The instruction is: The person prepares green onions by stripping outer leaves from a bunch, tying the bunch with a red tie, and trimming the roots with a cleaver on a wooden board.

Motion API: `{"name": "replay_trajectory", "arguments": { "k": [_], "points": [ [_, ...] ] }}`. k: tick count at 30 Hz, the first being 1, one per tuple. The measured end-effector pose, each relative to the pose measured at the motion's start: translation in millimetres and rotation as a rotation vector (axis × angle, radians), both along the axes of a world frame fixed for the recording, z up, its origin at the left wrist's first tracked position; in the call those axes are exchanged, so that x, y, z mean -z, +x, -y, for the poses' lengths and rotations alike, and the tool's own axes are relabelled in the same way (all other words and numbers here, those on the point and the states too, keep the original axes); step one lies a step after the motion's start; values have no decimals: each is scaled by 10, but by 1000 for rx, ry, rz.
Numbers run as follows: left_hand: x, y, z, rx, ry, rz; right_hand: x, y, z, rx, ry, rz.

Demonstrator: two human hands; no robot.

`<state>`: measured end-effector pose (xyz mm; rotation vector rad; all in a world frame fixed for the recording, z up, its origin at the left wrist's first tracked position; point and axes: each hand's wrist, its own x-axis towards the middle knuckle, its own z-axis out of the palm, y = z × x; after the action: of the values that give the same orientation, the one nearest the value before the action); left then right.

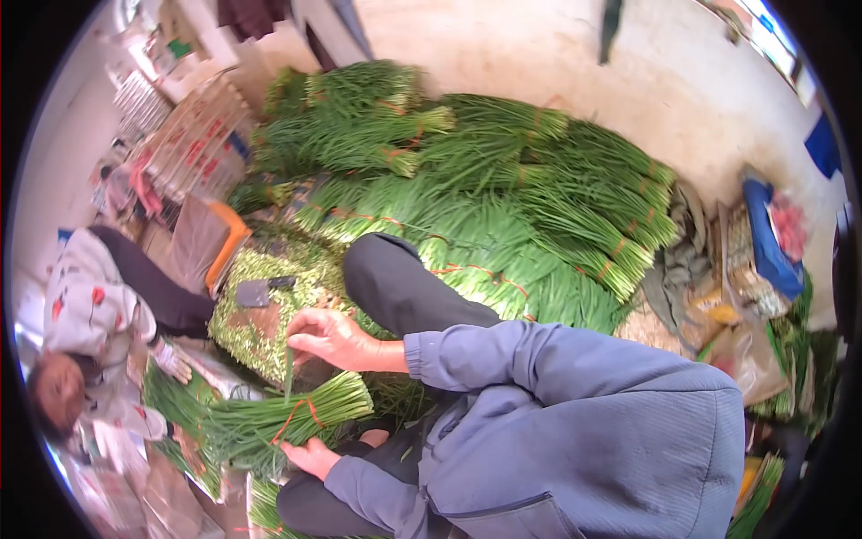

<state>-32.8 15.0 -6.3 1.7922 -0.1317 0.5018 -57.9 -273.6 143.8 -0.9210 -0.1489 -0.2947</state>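
A bundle of long green leafy stalks (pixel 289 414), tied with a red band, lies over my lap, its pale cut ends towards the right. My left hand (pixel 310 457) grips its lower side beside the band, some fingers hidden beneath the leaves. Above the bundle, my right hand (pixel 328 340) pinches a thin green leaf (pixel 289 377) between thumb and fingers; the leaf hangs down to the bundle. Just beyond that hand, a dark flat blade with a black handle (pixel 253 293) rests on a heap of pale green trimmings (pixel 269 343).
Many tied bundles of greens (pixel 485 141) are piled along the wall. A co-worker (pixel 101 303) bends over more greens at the left. An orange-edged container (pixel 225 246) stands near the trimmings. Plastic bags (pixel 744 357) and a blue item (pixel 768 236) lie at the right.
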Motion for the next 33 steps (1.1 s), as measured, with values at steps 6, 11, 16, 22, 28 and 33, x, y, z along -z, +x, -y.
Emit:
{"name": "replay_trajectory", "arguments": {
  "k": [6, 11, 16, 22, 28, 33],
  "points": [
    [-309, 63, -56, 6, -46, -12, 226, -243, 430, 350, -1052, 312],
    [-556, 322, -99, -18, -943, -378, 577, -269, 330, 49, -1216, 259],
    [-514, 423, 483, 118, -1140, -460, 173, 150, 222, -236, -1158, -221],
    [-342, 441, 598, 297, -1332, -506, 571, 581, -460, -747, -692, -241],
    [-294, 398, 708, 338, -1221, -534, 902, 677, -412, -653, -542, -473],
    [44, 356, 677, 319, -890, -759, 914, 724, -546, -691, -630, -456]
  ]
}}
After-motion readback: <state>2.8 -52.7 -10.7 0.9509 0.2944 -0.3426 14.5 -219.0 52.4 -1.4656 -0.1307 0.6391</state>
